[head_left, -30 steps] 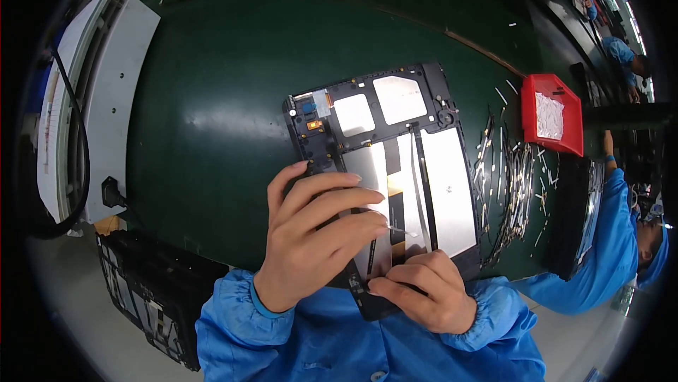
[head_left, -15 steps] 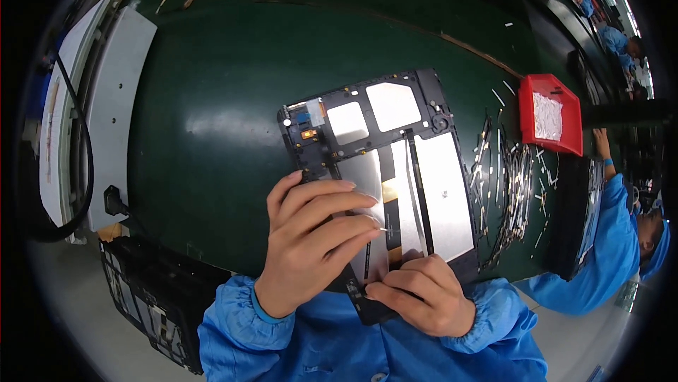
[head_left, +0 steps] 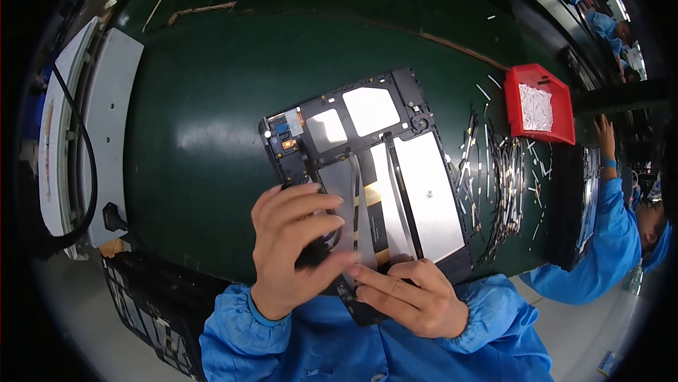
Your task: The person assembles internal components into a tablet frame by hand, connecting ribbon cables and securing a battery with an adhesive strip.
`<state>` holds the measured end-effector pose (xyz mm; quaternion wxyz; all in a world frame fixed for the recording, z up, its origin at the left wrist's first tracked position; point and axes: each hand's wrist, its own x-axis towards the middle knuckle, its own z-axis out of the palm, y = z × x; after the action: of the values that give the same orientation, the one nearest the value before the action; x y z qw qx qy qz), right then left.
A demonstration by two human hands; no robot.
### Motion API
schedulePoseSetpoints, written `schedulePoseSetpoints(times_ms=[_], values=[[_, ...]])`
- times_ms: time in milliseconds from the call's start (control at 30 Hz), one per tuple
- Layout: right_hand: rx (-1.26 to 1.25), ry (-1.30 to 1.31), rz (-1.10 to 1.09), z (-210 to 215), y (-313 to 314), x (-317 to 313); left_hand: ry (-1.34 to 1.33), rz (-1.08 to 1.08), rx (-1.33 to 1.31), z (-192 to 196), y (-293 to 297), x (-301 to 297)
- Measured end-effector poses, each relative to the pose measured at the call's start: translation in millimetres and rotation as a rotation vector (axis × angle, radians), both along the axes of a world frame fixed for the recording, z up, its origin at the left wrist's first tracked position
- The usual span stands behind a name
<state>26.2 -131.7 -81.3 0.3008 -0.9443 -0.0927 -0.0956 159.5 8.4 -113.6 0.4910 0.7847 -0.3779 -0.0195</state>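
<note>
A black tablet frame (head_left: 367,170) with silvery panels and a small circuit board at its upper left corner lies flat on the dark green table (head_left: 212,99). My left hand (head_left: 293,251) rests on the frame's lower left part, fingers curled over a dark piece there. My right hand (head_left: 406,294) presses on the frame's near edge, its fingers pointing left toward my left fingertips. Both hands touch the frame close to each other. What lies under the fingers is hidden.
A red bin (head_left: 540,103) with white bits stands at the right. Several thin strips (head_left: 494,177) are scattered beside the frame. A white unit with a black cable (head_left: 78,142) sits at the left, a black tray (head_left: 152,304) at lower left. A co-worker's blue sleeve (head_left: 607,233) reaches in at right.
My left hand's fingers have curled in and shifted slightly toward the near edge. The frame has barely moved. The co-worker's hand at the right has lifted.
</note>
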Motion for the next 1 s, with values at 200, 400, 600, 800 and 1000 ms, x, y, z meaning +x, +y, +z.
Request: schedulePoseSetpoints(times_ms=[200, 400, 600, 800, 1000], values=[[-0.017, 0.03, 0.022, 8, -1, 0, -0.204, -0.089, 0.26, -7, 32, -21], [-0.009, 0.068, 0.052, 22, -4, 2, -0.215, -0.043, 0.338, 1, 20, -10], [-0.126, 0.28, -0.009, 42, -9, 9, -0.285, -0.028, 0.327, -7, 13, -2], [-0.341, 0.304, 0.076, 39, 7, -7, -0.261, 0.019, 0.342, 3, 10, -5], [-0.546, -0.019, 0.151, 12, 9, -15, -0.08, 0.09, 0.192, 0, 12, -34]])
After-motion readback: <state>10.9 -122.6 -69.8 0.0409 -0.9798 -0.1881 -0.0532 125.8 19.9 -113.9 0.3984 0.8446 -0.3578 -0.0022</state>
